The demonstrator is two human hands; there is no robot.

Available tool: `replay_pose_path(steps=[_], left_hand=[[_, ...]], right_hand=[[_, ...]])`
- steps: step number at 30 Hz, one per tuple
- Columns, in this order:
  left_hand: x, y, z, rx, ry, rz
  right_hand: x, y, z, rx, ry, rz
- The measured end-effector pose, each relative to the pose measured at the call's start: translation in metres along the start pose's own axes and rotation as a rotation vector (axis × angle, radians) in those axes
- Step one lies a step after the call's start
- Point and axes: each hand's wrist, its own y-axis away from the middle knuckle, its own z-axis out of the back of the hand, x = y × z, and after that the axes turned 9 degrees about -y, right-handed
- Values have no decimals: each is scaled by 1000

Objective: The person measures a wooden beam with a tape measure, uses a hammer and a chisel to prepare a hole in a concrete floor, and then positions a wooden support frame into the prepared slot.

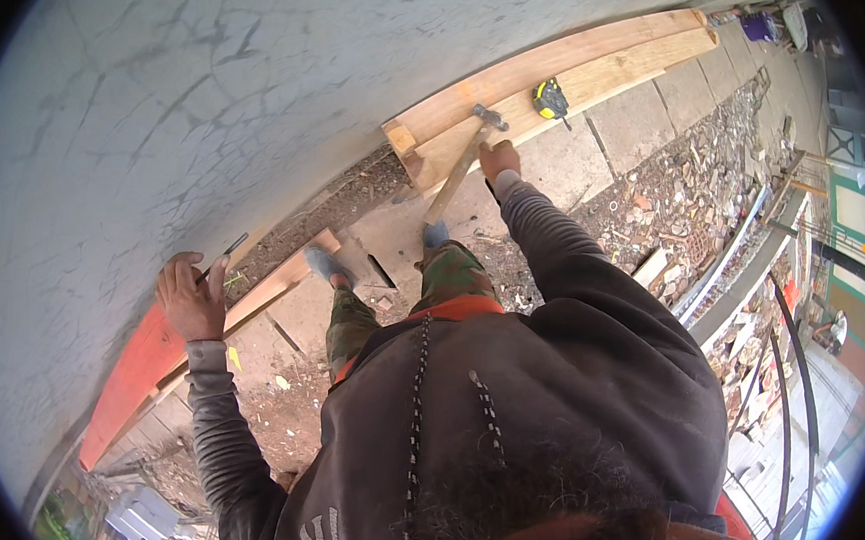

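Observation:
My left hand is raised beside the grey wall at the left. Pinched in its fingers is a thin, dark, pencil-like stick, slanting up to the right. My right hand reaches forward, closed at the neck of a hammer, just below its metal head. The hammer's wooden handle slants down to the left, toward my foot, and its head lies over the pale wooden boards. On those boards, right of the hammer head, rests a black and yellow tape measure.
The cracked grey wall rises along the far side. A red board and a narrow plank lie at its foot on the left. Rubble covers the ground at right, beside metal beams and dark rods.

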Motion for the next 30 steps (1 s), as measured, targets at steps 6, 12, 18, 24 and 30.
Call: replay_pose_path(steps=[6,12,18,24,30], left_hand=[[-13,60,25,-171,-106,361],[-18,100,8,-170,46,490],[-23,93,7,-269,280,516],[-59,94,17,-302,231,535],[-117,78,11,-90,864,499]], right_hand=[[12,-124,86,-317,442,31],[-11,-202,85,-44,490,-5],[11,-123,84,-162,-772,-282],[89,94,114,912,-1510,-210],[196,256,99,1358,-750,277]])
